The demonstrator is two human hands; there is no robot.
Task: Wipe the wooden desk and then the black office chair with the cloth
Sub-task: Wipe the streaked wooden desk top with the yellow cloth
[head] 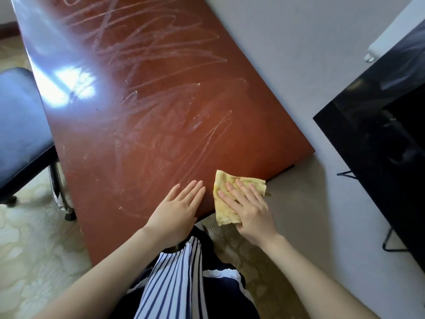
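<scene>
A glossy reddish wooden desk (142, 116) stretches away from me, streaked with wet wipe marks. At its near right edge lies a folded yellow cloth (224, 204), part of it hanging over the edge. My right hand (248, 208) presses flat on the cloth with straight, spread fingers. My left hand (179, 208) rests flat on the desk just left of the cloth, fingers straight and holding nothing. The black office chair (18, 125) stands to the left of the desk, only its seat and part of its metal frame showing.
A black glossy cabinet or screen (379, 139) on thin black legs stands at the right against a pale wall (287, 42). Patterned beige carpet (30, 245) covers the floor. My striped top and dark skirt fill the bottom centre.
</scene>
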